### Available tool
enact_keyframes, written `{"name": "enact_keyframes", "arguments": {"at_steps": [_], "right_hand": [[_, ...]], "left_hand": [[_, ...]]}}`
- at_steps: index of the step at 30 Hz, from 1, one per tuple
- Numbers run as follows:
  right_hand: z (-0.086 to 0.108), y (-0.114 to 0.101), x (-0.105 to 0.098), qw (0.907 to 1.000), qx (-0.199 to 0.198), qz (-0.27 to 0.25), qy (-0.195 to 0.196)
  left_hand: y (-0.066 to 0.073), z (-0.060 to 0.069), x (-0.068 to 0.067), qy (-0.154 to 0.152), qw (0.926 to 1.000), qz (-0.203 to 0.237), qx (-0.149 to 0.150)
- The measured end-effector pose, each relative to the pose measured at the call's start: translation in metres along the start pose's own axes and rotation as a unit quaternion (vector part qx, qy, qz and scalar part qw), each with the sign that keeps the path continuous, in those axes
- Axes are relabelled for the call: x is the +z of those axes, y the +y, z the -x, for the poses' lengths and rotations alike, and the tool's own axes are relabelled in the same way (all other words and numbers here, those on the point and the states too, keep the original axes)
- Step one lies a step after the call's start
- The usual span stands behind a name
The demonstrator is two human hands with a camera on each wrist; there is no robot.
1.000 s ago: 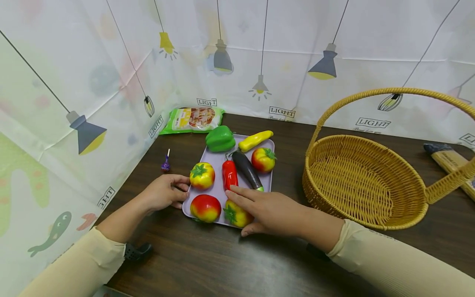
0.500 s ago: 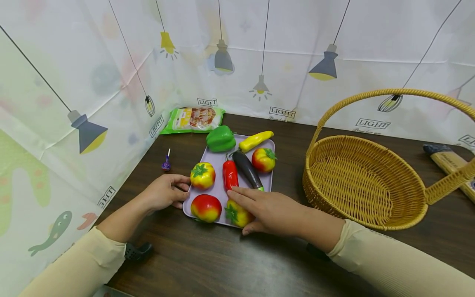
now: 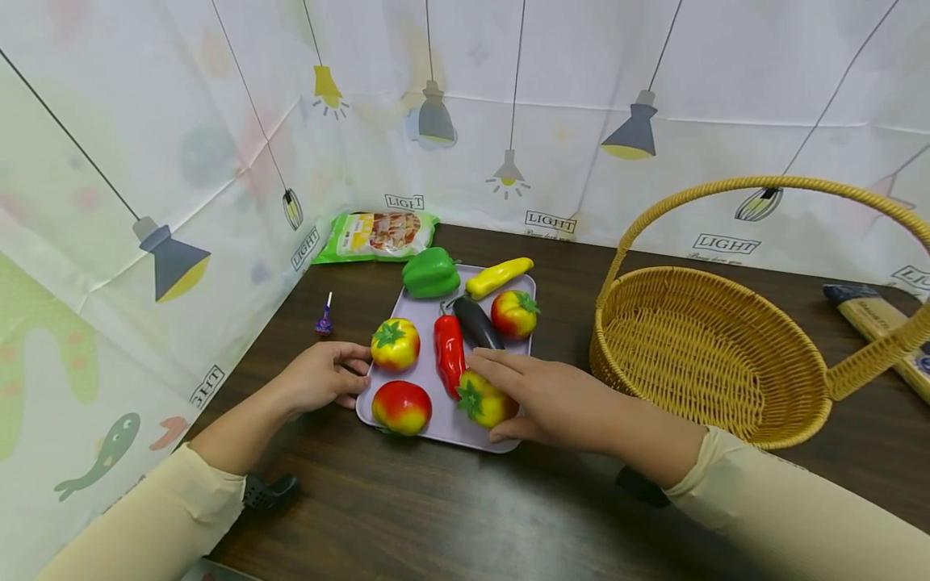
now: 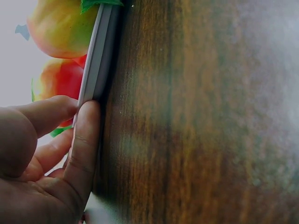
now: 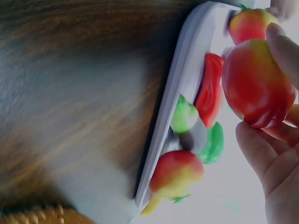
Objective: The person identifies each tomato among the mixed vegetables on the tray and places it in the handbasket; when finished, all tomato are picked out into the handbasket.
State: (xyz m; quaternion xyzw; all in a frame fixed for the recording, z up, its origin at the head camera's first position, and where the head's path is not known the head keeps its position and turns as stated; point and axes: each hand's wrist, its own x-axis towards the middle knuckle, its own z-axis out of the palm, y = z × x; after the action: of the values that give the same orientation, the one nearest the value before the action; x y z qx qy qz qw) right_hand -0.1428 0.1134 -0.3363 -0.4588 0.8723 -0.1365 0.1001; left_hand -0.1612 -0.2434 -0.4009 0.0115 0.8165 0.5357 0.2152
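In the head view my right hand point(image 3: 555, 399) grips a yellow-and-red tomato-like fruit point(image 3: 485, 401) with a green leafy top. The right wrist view has this fruit point(image 5: 257, 84) between thumb and fingers, raised off the lilac tray point(image 5: 163, 112). My left hand point(image 3: 323, 375) pinches the tray's left rim point(image 4: 93, 65), thumb on one side and a finger on the other. On the tray lie two similar fruits, one at left point(image 3: 395, 344) and one at right point(image 3: 514, 315), a red-yellow fruit point(image 3: 402, 407), red chili point(image 3: 449, 351), eggplant point(image 3: 475, 321), green bell pepper point(image 3: 430, 273) and yellow pepper point(image 3: 500, 277).
A wicker basket point(image 3: 606, 355) with a tall handle stands to the right. Behind the tray lies a green food packet point(image 3: 385, 235). A purple lollipop point(image 3: 324, 321) is left of the tray. At far right lies a long packet point(image 3: 868, 315), partly behind the basket handle.
My right hand has moved slightly right and away from me with the fruit, uncovering the tray's near right corner and more of the chili. My left hand stays at the rim.
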Motion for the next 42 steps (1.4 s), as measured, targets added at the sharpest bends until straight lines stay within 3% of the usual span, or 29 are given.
{"name": "enact_keyframes", "arguments": {"at_steps": [10,21,35,42], "right_hand": [[0.017,0.009,-0.016,0.9982,0.045,-0.014,0.036],[0.037,0.022,-0.034,0.9914,0.095,-0.04,0.081],[0.071,0.04,-0.06,0.9817,0.104,-0.03,0.156],[0.084,0.049,-0.072,0.9769,0.116,-0.036,0.176]], "left_hand": [[-0.001,-0.001,0.0,0.006,0.9999,0.003,-0.011],[-0.001,0.0,0.001,-0.004,0.9999,0.005,0.014],[0.001,0.001,0.002,-0.004,0.9999,0.006,0.012],[0.001,0.001,0.001,-0.004,0.9999,0.006,0.011]]}}
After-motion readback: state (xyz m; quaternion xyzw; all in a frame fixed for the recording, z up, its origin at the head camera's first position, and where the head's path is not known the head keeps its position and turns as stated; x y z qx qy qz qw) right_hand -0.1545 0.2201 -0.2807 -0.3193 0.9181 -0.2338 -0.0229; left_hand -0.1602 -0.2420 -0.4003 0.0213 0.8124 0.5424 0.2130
